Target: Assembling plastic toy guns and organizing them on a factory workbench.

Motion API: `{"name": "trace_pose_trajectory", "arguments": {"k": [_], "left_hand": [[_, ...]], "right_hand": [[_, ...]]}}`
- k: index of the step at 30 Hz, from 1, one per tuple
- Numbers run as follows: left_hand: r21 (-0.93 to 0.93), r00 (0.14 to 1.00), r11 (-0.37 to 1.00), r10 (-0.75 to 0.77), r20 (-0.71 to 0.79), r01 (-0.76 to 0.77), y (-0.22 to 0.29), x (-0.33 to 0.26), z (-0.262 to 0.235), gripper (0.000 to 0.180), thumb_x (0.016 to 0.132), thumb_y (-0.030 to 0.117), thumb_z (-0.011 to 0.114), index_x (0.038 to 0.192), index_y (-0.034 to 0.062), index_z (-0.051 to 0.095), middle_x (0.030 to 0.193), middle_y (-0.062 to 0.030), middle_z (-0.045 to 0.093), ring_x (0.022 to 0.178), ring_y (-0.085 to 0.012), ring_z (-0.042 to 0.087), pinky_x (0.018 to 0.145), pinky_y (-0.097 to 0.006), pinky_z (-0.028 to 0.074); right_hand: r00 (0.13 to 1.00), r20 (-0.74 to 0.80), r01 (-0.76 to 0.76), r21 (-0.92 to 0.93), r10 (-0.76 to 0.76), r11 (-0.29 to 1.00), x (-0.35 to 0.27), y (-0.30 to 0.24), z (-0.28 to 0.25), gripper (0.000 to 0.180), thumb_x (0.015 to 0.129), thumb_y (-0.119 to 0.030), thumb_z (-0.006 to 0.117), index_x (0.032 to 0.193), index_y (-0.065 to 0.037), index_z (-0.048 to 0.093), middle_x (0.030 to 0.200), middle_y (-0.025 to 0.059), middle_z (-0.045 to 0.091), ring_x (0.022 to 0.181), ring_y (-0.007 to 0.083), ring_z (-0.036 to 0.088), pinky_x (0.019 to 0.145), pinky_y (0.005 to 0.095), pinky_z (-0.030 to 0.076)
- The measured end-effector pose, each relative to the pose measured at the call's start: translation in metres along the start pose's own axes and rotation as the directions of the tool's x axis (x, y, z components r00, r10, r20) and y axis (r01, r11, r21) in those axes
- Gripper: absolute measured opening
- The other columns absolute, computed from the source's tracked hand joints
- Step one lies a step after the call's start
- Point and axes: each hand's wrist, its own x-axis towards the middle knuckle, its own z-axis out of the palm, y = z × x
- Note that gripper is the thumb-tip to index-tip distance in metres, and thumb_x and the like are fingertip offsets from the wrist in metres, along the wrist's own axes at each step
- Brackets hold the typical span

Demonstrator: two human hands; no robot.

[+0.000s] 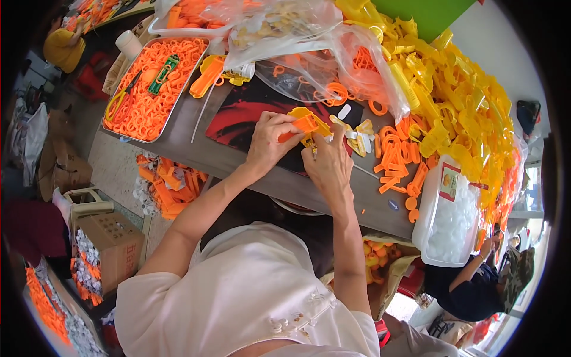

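Both my hands meet over the dark red-and-black mat (229,122) on the table. My left hand (269,141) is closed round an orange-and-yellow plastic part (306,124); its orange piece faces my left fingers. At the part's right side, my right hand (328,168) presses its thumb and fingers against the yellow shell. Whatever lies inside the shell is hidden by my fingers. Just right of my right hand sit small white-and-yellow pieces (360,140). A white oval piece (344,112) rests on the mat beyond them.
A metal tray (147,140) of orange rings stands left, with yellow-handled scissors (113,106) and a green tool (163,74) on top. Yellow shells (455,101) pile up right, beside orange strips (392,156) and a box (423,232) of translucent pieces. Plastic bags (279,35) lie behind.
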Motion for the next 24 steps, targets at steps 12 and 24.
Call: {"name": "trace_pose_trajectory", "arguments": {"k": [12,24], "left_hand": [[0.191,0.99,0.979,0.05,0.129,-0.075,0.012,-0.006,-0.015,0.021,0.079,0.015,0.076,0.099,0.0074,0.073,0.108,-0.0048,0.065,0.104,-0.0274,0.053,0.092,-0.041,0.042],[-0.043,0.928,0.957,0.288,0.236,-0.286,-0.003,0.024,0.004,0.015,0.084,0.016,0.071,0.097,0.0094,0.07,0.111,-0.0016,0.06,0.112,-0.0232,0.052,0.097,-0.039,0.041]], "right_hand": [[0.993,-0.094,-0.059,0.069,0.065,0.996,-0.021,-0.006,-0.014,0.041,0.082,-0.022,0.066,0.119,-0.006,0.057,0.132,0.0194,0.042,0.094,0.0394,0.064,0.073,0.0475,0.054],[0.953,-0.215,-0.075,0.518,0.215,0.852,-0.047,0.03,0.0,0.039,0.085,-0.003,0.071,0.12,-0.003,0.055,0.124,0.0098,0.049,0.091,0.0172,0.061,0.078,0.0274,0.052]]}}
